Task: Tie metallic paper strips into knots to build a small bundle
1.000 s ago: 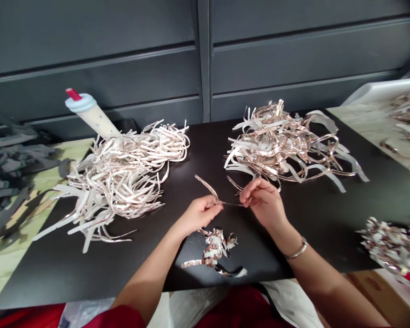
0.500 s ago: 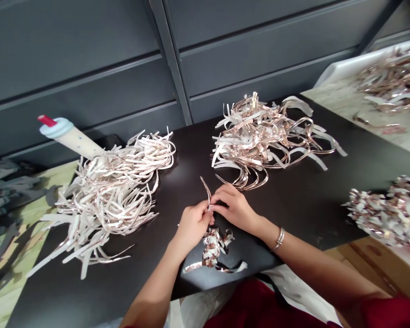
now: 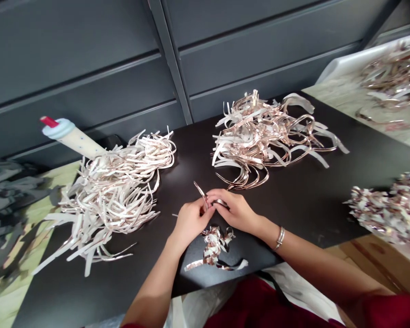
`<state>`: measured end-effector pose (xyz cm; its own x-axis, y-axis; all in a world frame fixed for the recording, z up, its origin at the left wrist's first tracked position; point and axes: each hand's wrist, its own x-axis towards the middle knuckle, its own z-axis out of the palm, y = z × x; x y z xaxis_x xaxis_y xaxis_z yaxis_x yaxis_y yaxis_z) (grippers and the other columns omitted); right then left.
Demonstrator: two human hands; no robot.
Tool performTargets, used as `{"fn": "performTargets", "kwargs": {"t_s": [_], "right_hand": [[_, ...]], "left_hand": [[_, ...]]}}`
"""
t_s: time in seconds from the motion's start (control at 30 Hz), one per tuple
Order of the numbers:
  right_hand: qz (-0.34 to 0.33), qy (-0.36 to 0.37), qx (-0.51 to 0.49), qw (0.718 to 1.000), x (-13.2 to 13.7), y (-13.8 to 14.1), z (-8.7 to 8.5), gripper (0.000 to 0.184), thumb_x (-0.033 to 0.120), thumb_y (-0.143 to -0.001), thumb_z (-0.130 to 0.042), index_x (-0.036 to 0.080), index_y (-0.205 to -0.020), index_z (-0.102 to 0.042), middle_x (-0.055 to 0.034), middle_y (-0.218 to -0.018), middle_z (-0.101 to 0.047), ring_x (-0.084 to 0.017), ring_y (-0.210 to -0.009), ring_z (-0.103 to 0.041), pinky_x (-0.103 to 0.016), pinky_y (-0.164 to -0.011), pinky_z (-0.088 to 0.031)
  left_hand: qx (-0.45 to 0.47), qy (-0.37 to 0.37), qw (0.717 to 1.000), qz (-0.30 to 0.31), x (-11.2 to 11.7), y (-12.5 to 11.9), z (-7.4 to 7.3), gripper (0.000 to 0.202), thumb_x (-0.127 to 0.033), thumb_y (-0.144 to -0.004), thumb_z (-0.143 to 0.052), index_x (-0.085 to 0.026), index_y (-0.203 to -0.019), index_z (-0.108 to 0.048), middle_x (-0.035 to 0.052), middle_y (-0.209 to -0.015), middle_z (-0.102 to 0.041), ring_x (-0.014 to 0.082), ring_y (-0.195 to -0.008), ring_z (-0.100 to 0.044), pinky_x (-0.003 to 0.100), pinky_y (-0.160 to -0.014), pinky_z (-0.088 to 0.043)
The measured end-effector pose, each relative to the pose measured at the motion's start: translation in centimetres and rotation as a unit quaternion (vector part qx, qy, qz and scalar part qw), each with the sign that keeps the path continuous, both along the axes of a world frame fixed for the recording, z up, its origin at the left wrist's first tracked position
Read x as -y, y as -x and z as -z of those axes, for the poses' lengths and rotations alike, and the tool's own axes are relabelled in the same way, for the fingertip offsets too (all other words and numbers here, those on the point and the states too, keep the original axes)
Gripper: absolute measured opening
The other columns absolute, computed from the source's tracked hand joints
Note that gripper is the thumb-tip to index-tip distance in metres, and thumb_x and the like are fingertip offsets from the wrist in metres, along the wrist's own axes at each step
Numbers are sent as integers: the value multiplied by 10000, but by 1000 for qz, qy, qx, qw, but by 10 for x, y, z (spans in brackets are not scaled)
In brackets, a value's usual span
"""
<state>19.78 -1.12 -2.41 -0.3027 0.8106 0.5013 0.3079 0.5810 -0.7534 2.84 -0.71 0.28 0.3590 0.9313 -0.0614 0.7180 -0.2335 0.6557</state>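
Presently: black table (image 3: 187,155), one. Strip piles, two: left (image 3: 112,182), right (image 3: 259,132). Left hand (image 3: 190,222): closed, pinching a thin strip (image 3: 199,189). Right hand (image 3: 237,212): half curled, fingertips meeting the left's, grip unclear. Clump (image 3: 212,248): just below both. Thin strip: between the hands, one end free; stretched a second ago, now gathered in, apparently for close finger work.

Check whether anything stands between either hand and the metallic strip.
Nothing visible: the left hand and right hand meet at the metallic strip. The curled bundle lies lower in view, not between.
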Motion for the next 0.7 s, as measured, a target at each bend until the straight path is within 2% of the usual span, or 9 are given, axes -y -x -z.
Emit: {"fn": "performTargets", "kwargs": {"t_s": [0.03, 0.1, 0.17, 0.23, 0.37, 0.47, 0.53, 0.6, 0.7], "right_hand": [[-10, -8, 11, 1000, 1, 1, 0, 293, 112, -882, -454, 208, -1152, -513, -62, -1016, -657, -171, -924, -643, -310, -821, -547], [-20, -22, 27, 999, 2, 3, 1, 318, 115, -888, -451, 208, -1189, -489, -83, -1076, -626, -183, -989, -613, -334, -867, -533], [-27, -38, 36, 998, 2, 5, 2, 346, 100, -888, -437, 208, -1215, -470, -99, -1122, -596, -193, -1057, -581, -352, -909, -518], [-37, -52, 44, 997, 3, 6, 3, 364, 82, -889, -409, 204, -1228, -460, -114, -1161, -577, -203, -1111, -555, -373, -944, -501], [-50, -27, 40, 998, 1, 4, 2, 386, 70, -885, -380, 205, -1238, -454, -104, -1142, -608, -193, -1054, -607, -360, -899, -536], [-56, 7, -3, 998, -2, -3, -2, 405, 50, -870, -358, 218, -1226, -454, -84, -1178, -608, -171, -1069, -614, -327, -885, -544], [-68, 29, -31, 997, -3, -7, -4, 432, 33, -851, -352, 213, -1236, -431, -84, -1185, -606, -164, -1065, -620, -319, -864, -549], [-87, 43, -43, 994, -4, -10, -5, 468, 26, -826, -370, 199, -1260, -397, -103, -1210, -588, -173, -1064, -620, -318, -829, -560], [-106, 30, -22, 994, -3, -8, -2, 560, 14, -782, -398, 188, -1311, -340, -133, -1294, -521, -194, -1135, -576, -341, -853, -555]], "left_hand": [[-2, -14, 1000, -11, 0, -1, 0, 152, -250, -827, -529, -169, -782, -649, 7, -663, -662, 148, -594, -598, 239, -601, -415], [42, -13, 998, -43, 0, -2, 2, 160, -228, -825, -529, -173, -902, -658, 21, -748, -690, 162, -667, -636, 249, -653, -450], [118, 16, 990, -74, 1, -3, 5, 294, -177, -804, -536, -181, -1088, -614, 31, -857, -709, 168, -757, -665, 259, -718, -482], [183, 52, 977, -92, 1, -3, 10, 414, -158, -780, -561, -190, -1192, -564, 28, -888, -713, 173, -805, -672, 272, -756, -496], [307, 157, 932, -114, 1, -2, 15, 449, -216, -754, -623, -169, -1196, -560, 27, -811, -708, 172, -735, -673, 285, -712, -518], [395, 248, 878, -106, 0, 0, 13, 451, -239, -719, -677, -138, -1145, -569, 70, -875, -710, 188, -778, -687, 278, -713, -518], [418, 274, 861, -95, -2, 0, 10, 449, -221, -686, -711, -135, -1106, -580, 71, -862, -707, 181, -760, -689, 262, -705, -512], [419, 264, 865, -88, -3, 0, 8, 446, -225, -680, -725, -139, -1093, -581, 39, -787, -692, 142, -674, -669, 238, -664, -503], [395, 219, 887, -96, -4, 0, 10, 409, -311, -732, -699, -135, -1084, -588, -10, -662, -637, 91, -544, -598, 213, -584, -489]]}}
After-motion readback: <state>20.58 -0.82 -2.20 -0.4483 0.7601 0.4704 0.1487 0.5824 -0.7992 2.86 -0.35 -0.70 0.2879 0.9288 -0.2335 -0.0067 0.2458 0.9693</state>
